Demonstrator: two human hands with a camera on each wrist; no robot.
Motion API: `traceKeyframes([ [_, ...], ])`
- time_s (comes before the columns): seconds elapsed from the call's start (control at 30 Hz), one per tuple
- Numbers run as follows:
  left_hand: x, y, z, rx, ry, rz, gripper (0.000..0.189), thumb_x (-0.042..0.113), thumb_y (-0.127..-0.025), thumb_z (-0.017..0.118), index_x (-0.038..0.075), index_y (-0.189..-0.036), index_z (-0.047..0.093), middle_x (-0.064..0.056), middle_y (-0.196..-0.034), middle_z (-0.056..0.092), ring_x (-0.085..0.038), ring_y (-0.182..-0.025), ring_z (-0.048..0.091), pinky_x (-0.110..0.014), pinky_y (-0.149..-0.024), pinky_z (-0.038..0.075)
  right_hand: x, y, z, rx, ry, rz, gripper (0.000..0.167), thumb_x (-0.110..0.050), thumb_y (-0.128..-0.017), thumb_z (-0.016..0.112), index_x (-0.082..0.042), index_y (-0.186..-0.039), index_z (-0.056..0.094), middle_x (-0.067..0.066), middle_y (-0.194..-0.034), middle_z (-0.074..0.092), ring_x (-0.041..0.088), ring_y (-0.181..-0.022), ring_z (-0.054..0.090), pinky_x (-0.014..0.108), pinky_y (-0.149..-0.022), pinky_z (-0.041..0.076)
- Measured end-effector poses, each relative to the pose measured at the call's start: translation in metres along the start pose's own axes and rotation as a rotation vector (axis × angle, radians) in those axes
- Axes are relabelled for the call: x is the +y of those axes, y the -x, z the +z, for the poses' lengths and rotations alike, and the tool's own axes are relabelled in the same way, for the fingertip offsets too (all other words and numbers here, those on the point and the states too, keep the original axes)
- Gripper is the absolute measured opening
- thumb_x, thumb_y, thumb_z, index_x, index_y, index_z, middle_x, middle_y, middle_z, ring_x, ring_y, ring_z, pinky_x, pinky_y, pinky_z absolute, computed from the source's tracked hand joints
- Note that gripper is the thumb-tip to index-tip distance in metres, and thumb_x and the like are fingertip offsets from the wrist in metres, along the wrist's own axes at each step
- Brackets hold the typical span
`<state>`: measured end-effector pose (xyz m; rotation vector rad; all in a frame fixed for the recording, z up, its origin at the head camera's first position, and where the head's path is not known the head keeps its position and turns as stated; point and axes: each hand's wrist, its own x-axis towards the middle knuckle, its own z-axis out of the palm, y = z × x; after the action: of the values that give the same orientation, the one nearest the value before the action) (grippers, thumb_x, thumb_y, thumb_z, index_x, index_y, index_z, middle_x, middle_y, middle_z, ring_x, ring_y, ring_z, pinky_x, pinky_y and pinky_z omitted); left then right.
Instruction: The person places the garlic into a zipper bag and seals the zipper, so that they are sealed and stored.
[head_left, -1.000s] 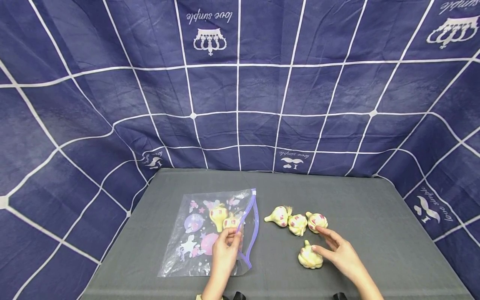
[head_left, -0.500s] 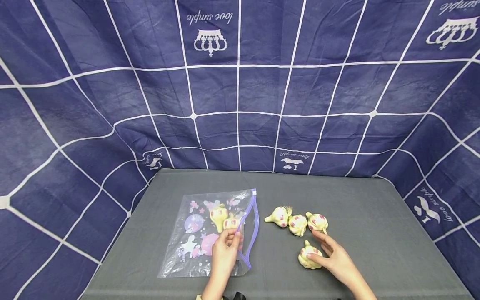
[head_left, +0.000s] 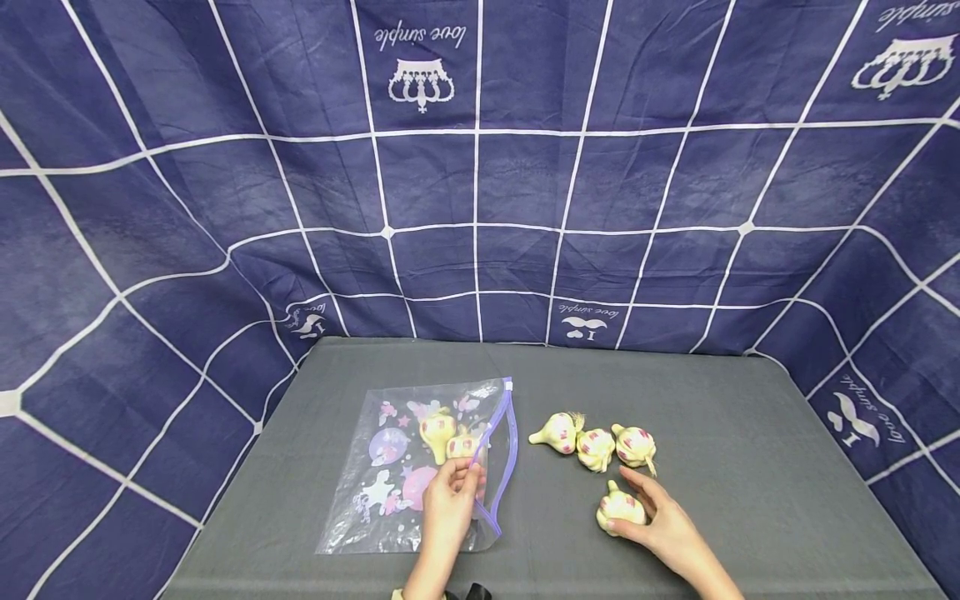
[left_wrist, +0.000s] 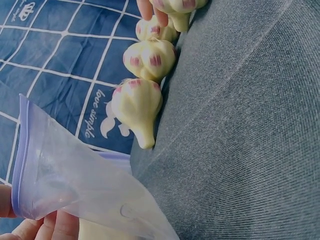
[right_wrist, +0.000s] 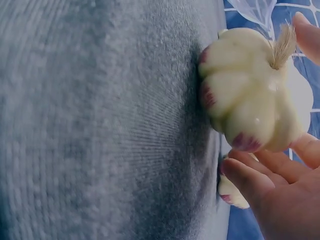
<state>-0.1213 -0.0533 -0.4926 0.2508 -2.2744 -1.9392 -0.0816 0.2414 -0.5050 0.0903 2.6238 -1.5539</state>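
My left hand (head_left: 448, 504) pinches the purple-edged mouth of a clear zip bag (head_left: 345, 521), printed with pink and purple shapes. Inside the bag lie two garlic bulbs (head_left: 437, 429), partly covered by print. In the left wrist view the bag's lip (left_wrist: 22, 160) stands raised between thumb and fingers. My right hand (head_left: 667, 529) is spread around a cream garlic bulb (head_left: 621, 507) with reddish patches, thumb on its near side and fingers on its far side. The right wrist view shows the thumb (right_wrist: 307, 40) apart from that bulb, with fingers overlapping its lower edge.
Beyond the right hand, three more garlic bulbs (head_left: 596, 450) lie in a row right of the bag's opening. Everything sits on a grey cloth-covered table (head_left: 720, 417). A blue curtain with white lines (head_left: 525, 183) encloses the back and both sides.
My right hand has shifted toward the front and slightly left, its thumb and fingers coming around the near garlic bulb. The left hand and the bag have stayed in place.
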Motion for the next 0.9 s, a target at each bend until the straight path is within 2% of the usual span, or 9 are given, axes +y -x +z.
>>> traceKeyframes([
  [0.07,-0.001,0.000,0.000,0.000,0.008,-0.003,0.014,0.007,-0.091,0.065,-0.004,-0.099,0.068,-0.016,-0.088,0.074,-0.019,-0.075,0.073,-0.021,-0.064,0.059,0.000,0.000,0.001,-0.003,-0.003,0.000,0.084,-0.020,-0.075,0.086,-0.003,-0.145,0.042,0.025,-0.147,0.045,0.042,-0.140,0.039,0.006,-0.097,0.038],
  [0.13,-0.001,0.000,0.000,0.000,0.015,-0.012,0.014,0.007,-0.091,0.065,-0.005,-0.099,0.067,-0.016,-0.088,0.074,-0.018,-0.074,0.073,-0.020,-0.062,0.058,-0.001,0.001,0.003,-0.003,0.017,-0.007,0.086,-0.022,-0.074,0.087,-0.004,-0.145,0.042,0.023,-0.147,0.046,0.041,-0.139,0.040,0.005,-0.097,0.036],
  [0.2,-0.002,-0.001,-0.001,0.002,0.028,-0.020,0.014,0.006,-0.091,0.064,-0.005,-0.100,0.067,-0.017,-0.088,0.074,-0.017,-0.073,0.073,-0.020,-0.062,0.058,-0.001,0.002,0.004,0.009,0.068,-0.018,0.087,-0.026,-0.072,0.088,-0.007,-0.145,0.044,0.021,-0.146,0.049,0.036,-0.135,0.047,0.008,-0.095,0.039],
  [0.27,-0.002,-0.001,0.000,0.005,0.039,-0.024,0.014,0.005,-0.091,0.064,-0.006,-0.099,0.067,-0.017,-0.087,0.074,-0.015,-0.071,0.072,-0.019,-0.061,0.058,-0.001,0.002,0.005,0.022,0.122,-0.030,0.089,-0.029,-0.069,0.089,-0.010,-0.144,0.045,0.018,-0.144,0.051,0.026,-0.126,0.053,0.012,-0.093,0.042],
  [0.33,-0.003,-0.001,0.000,0.006,0.055,-0.016,0.014,0.003,-0.091,0.063,-0.008,-0.099,0.067,-0.019,-0.087,0.074,-0.015,-0.071,0.072,-0.020,-0.062,0.058,-0.001,0.003,0.007,0.043,0.177,-0.045,0.090,-0.032,-0.066,0.091,-0.012,-0.143,0.047,0.015,-0.141,0.053,0.016,-0.118,0.055,0.016,-0.090,0.045],
  [0.4,-0.003,-0.002,0.000,0.007,0.066,-0.014,0.014,0.002,-0.091,0.063,-0.009,-0.098,0.067,-0.020,-0.086,0.074,-0.014,-0.070,0.072,-0.020,-0.061,0.058,0.000,0.003,0.009,0.060,0.223,-0.058,0.092,-0.034,-0.063,0.092,-0.013,-0.142,0.049,0.013,-0.139,0.055,0.011,-0.111,0.055,0.020,-0.088,0.046],
  [0.57,-0.002,-0.003,0.000,0.008,0.069,-0.025,0.014,0.002,-0.091,0.063,-0.009,-0.099,0.067,-0.020,-0.086,0.074,-0.015,-0.071,0.073,-0.020,-0.062,0.058,0.001,0.002,0.011,0.059,0.298,-0.074,0.097,-0.037,-0.059,0.093,-0.012,-0.142,0.049,0.014,-0.139,0.055,0.022,-0.116,0.056,0.031,-0.090,0.048],
  [0.7,-0.002,-0.002,0.000,0.005,0.075,-0.033,0.014,0.001,-0.091,0.062,-0.009,-0.100,0.067,-0.020,-0.087,0.074,-0.017,-0.073,0.073,-0.020,-0.063,0.059,0.003,0.002,0.012,0.042,0.325,-0.078,0.097,-0.036,-0.060,0.093,-0.010,-0.142,0.048,0.015,-0.140,0.054,0.030,-0.123,0.055,0.041,-0.094,0.048],
  [0.9,-0.003,-0.003,-0.001,-0.004,0.069,-0.018,0.016,0.000,-0.092,0.061,-0.012,-0.102,0.065,-0.022,-0.088,0.074,-0.024,-0.075,0.074,-0.023,-0.064,0.059,0.004,0.003,0.013,0.081,0.353,-0.111,0.092,-0.033,-0.060,0.093,-0.009,-0.139,0.052,0.013,-0.139,0.056,0.032,-0.125,0.054,0.044,-0.096,0.048],
])
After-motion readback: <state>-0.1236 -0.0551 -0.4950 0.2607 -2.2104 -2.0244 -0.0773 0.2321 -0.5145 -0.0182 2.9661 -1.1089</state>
